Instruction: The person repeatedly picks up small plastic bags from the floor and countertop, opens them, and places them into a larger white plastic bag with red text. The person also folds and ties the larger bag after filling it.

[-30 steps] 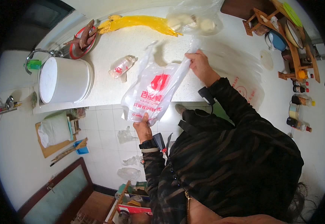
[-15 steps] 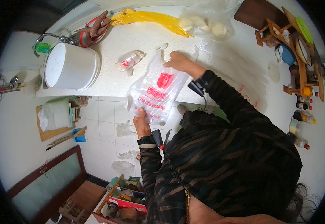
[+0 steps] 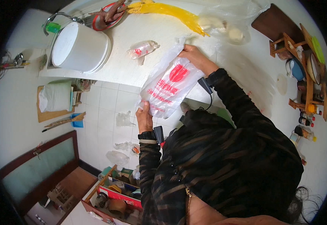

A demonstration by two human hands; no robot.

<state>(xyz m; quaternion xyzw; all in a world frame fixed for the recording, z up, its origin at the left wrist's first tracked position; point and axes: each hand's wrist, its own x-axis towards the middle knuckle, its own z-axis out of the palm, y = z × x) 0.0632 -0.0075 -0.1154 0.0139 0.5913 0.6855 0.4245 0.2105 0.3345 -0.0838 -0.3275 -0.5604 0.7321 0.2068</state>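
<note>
A translucent white plastic bag (image 3: 168,87) with red print is stretched flat between my hands, across the counter's front edge. My left hand (image 3: 144,119) pinches its lower end, thumb on top, out over the floor. Up at the handle end, my right hand (image 3: 194,57) grips the bag above the counter. Just left of the bag, a small knotted plastic bag (image 3: 142,50) with red marks lies on the counter.
On the white counter (image 3: 124,71) stand a white bucket (image 3: 81,47) and a red-rimmed basin (image 3: 100,25) of brown roots. At the back lie a yellow bag (image 3: 167,13) and a clear bag of pale round food (image 3: 225,30). A wooden rack (image 3: 306,69) stands at right.
The view has shifted, so the counter sits lower right in it. Both hands keep their hold on the bag, which now slants more and is drawn straighter.
</note>
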